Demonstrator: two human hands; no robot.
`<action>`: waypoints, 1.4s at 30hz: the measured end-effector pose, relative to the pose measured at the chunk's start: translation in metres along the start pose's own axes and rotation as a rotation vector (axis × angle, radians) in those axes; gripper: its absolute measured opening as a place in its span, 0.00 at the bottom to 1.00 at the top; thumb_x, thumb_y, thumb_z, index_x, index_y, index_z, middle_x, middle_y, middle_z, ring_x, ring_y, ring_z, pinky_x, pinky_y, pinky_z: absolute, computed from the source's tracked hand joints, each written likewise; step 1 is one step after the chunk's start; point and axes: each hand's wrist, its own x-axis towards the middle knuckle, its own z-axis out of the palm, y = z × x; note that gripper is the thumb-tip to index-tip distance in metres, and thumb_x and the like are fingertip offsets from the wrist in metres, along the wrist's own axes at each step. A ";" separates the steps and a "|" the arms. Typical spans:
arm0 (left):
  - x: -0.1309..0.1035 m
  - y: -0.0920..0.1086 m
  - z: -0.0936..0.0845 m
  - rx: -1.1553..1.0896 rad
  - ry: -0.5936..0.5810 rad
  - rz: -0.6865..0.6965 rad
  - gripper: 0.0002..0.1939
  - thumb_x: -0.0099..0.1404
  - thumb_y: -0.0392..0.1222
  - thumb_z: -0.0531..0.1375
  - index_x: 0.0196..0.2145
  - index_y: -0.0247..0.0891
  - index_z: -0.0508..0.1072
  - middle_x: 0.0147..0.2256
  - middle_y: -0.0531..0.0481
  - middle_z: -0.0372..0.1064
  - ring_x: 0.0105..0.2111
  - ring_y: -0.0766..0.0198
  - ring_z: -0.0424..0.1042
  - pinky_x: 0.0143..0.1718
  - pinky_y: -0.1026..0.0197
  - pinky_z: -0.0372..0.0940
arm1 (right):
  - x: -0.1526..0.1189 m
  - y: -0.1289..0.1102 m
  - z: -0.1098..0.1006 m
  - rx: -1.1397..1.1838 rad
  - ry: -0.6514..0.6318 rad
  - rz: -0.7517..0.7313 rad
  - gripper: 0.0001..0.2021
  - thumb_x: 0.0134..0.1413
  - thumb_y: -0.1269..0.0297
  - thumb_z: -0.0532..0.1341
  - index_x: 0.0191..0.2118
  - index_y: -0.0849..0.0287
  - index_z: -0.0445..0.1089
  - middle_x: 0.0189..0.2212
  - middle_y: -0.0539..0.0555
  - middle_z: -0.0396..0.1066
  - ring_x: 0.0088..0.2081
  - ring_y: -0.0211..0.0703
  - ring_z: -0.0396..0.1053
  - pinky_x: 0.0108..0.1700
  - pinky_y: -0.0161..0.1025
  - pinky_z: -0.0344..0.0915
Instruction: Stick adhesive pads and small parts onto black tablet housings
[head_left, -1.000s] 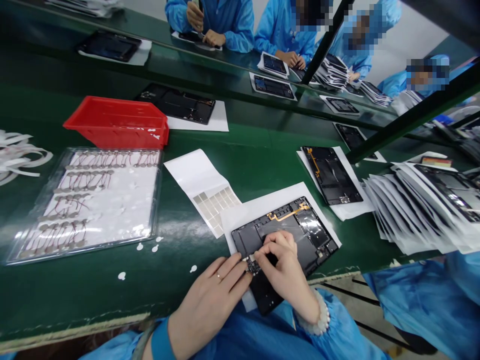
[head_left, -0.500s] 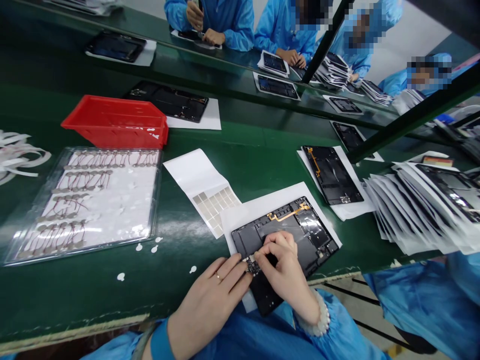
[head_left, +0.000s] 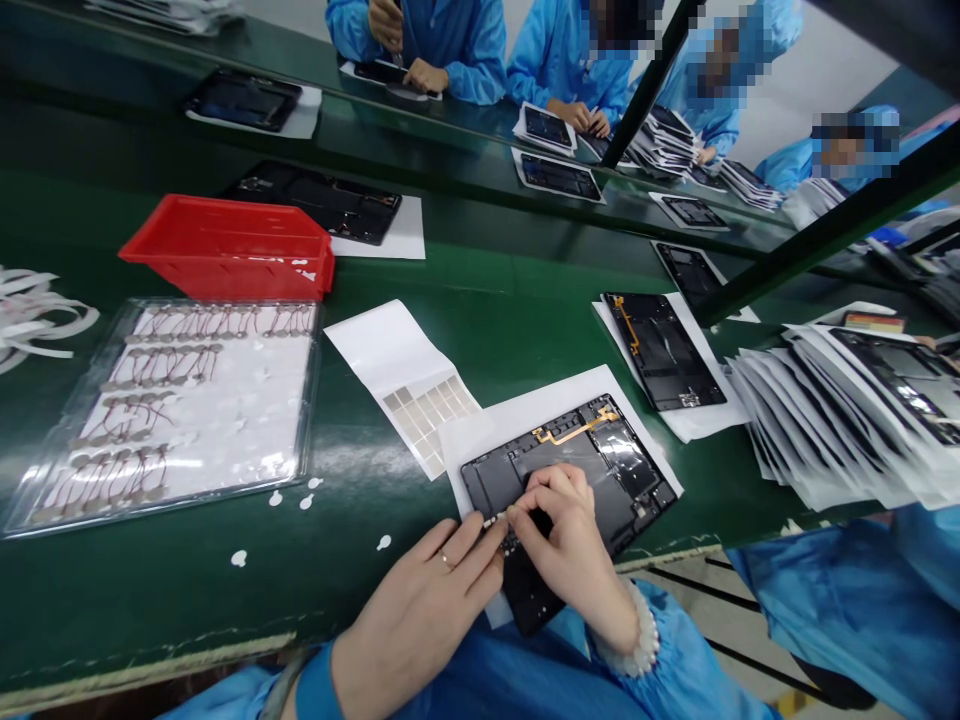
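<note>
An opened black tablet housing (head_left: 616, 508) lies slanted on a white paper sheet (head_left: 480, 432) in front of me, an orange flex cable (head_left: 581, 432) along its far side. My left hand (head_left: 420, 605) stretches its fingers over a small circuit board (head_left: 510, 545) at the housing's left side; the fingertips touch it and the thumb is hidden. Close beside them, my right hand (head_left: 574, 545) is closed in a pinch of thumb and forefinger at the board. Whatever sits in that pinch is too small to make out. A sheet of grey square stickers (head_left: 427, 415) lies just beyond.
Left stand a red bin (head_left: 225, 250) and a clear tray (head_left: 202, 400) of wired round parts. Loose white tabs (head_left: 238, 558) dot the green bench. Rightward lie another housing (head_left: 664, 350) and a paper-interleaved stack (head_left: 832, 420). A slanted post (head_left: 825, 225) crosses; co-workers sit opposite.
My left fingertips have shifted slightly and now cover more of the circuit board. My right hand keeps its pinch. On the far line, some housings have moved a little sideways.
</note>
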 end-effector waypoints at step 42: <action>0.047 -0.053 -0.023 -0.319 -0.234 0.076 0.06 0.65 0.44 0.58 0.35 0.40 0.65 0.41 0.53 0.70 0.44 0.58 0.64 0.45 0.55 0.53 | 0.015 0.040 -0.011 -0.017 0.127 -0.158 0.07 0.62 0.64 0.54 0.39 0.55 0.70 0.38 0.54 0.69 0.42 0.46 0.63 0.44 0.45 0.58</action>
